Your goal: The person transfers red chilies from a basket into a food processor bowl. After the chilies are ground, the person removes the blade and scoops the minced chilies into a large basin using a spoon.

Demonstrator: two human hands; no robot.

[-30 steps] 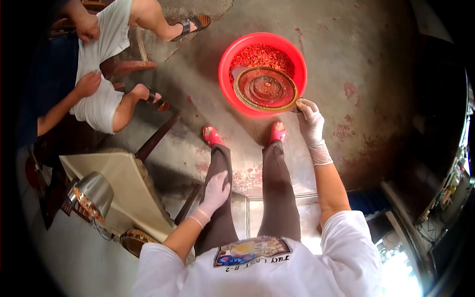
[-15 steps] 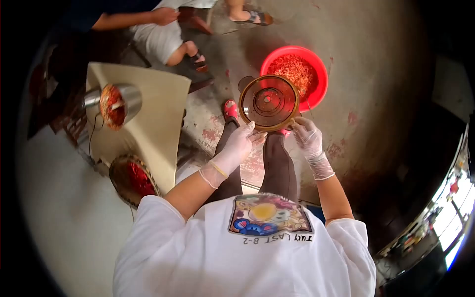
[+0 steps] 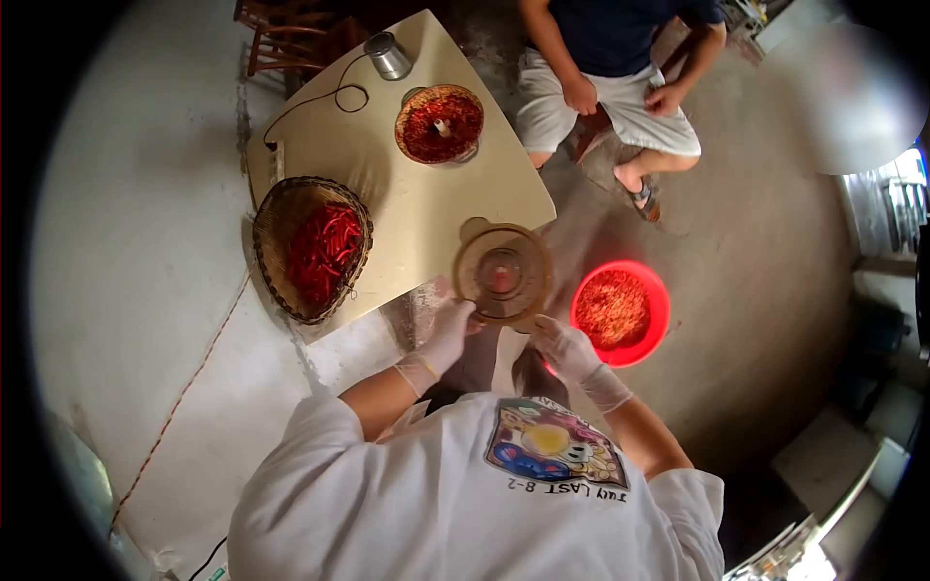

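Both of my gloved hands hold a see-through amber lid (image 3: 523, 254), round, with a tab on its far side. My left hand (image 3: 448, 339) is closed on its near left edge, and my right hand (image 3: 572, 351) grips the near right edge. Beyond the lid, on the table (image 3: 504, 189), stands a food processor bowl (image 3: 470, 153) full of chopped red chilies, with a white post in the middle. A silver motor unit (image 3: 389, 58) with a cord stands behind it. Right of my right hand, a red basin (image 3: 662, 298) of chopped chilies rests on the floor.
A woven basket (image 3: 273, 208) of whole red chilies sits at the table's left edge. Across from me, a person (image 3: 610, 44) in white shorts sits near the table's right side. Wooden chairs (image 3: 281, 39) stand behind the table.
My view has turned left, bringing the table and basket to the middle. The lid, still in both hands, has swung from over the basin towards the table's near corner.
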